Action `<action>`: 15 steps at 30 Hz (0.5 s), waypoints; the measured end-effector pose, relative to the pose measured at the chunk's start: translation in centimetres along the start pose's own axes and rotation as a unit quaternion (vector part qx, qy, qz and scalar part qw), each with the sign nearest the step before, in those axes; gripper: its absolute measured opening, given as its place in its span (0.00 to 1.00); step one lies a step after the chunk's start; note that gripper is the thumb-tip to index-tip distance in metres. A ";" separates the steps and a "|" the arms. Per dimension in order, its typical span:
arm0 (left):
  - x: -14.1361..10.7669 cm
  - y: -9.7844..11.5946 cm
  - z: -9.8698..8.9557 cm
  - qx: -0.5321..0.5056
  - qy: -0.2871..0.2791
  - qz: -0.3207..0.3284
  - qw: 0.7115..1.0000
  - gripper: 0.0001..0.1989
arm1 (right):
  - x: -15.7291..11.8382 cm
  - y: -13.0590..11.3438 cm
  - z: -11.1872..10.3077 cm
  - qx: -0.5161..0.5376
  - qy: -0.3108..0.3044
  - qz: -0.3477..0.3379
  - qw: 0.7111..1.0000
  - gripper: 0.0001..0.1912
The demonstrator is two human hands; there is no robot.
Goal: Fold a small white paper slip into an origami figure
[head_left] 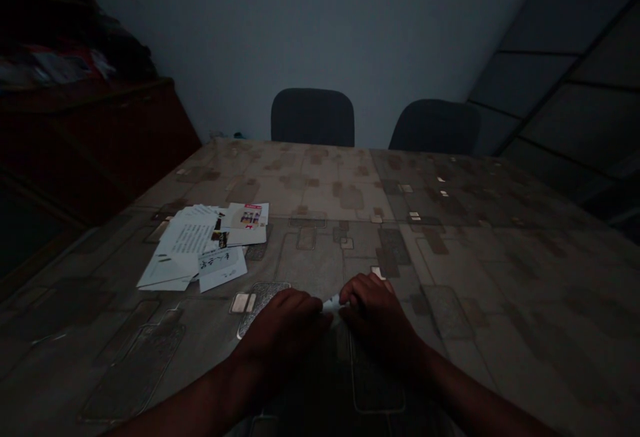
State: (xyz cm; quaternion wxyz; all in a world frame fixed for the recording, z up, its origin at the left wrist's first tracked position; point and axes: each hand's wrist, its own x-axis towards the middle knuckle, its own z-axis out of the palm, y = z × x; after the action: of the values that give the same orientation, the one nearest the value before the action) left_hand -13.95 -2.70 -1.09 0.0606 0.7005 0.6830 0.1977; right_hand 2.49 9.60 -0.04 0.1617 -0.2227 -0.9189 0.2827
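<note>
Though small, white object (pixel 331 304) between left fingers (pixel 314 305) and right fingers (pixel 354 288).

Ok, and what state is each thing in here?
Left hand: closed on a small white object
Right hand: closed on the same object
Small white object: held, partly hidden
Papers: overlapping, spread out
Tabletop: patterned, dimly lit
Chairs: upright, seats hidden

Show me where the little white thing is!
In the head view, the little white thing is below centre, held between the left hand and the right hand.
</note>
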 end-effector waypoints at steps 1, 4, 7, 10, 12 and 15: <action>0.1 0.0 -0.2 -0.006 -0.008 -0.013 1.000 0.10 | 0.0 0.0 0.0 0.002 0.001 -0.003 1.000 0.06; -0.1 -0.1 -0.1 -0.019 -0.021 -0.019 0.999 0.09 | 0.0 0.2 0.1 0.006 0.002 -0.004 1.000 0.06; -0.9 -0.6 0.4 -0.039 -0.016 -0.023 0.999 0.08 | 0.0 0.2 0.1 0.004 0.000 -0.002 1.000 0.06; -0.6 -1.0 -0.5 -0.043 0.000 -0.002 0.999 0.08 | 0.0 0.3 0.1 0.005 0.003 -0.009 1.000 0.04; 1.3 -0.3 -2.8 -0.040 0.052 0.072 0.995 0.09 | 0.0 0.3 0.1 0.004 0.006 -0.015 1.000 0.03; 6.3 2.7 -7.9 -0.017 0.244 0.089 0.966 0.15 | 0.0 0.3 0.2 -0.015 0.009 -0.018 1.000 0.03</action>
State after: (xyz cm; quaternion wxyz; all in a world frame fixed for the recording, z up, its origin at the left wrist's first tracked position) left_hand -14.29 1.82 8.31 -0.1139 0.6883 0.6082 0.3787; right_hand 2.50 9.72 -0.32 0.1717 -0.2106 -0.9253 0.2644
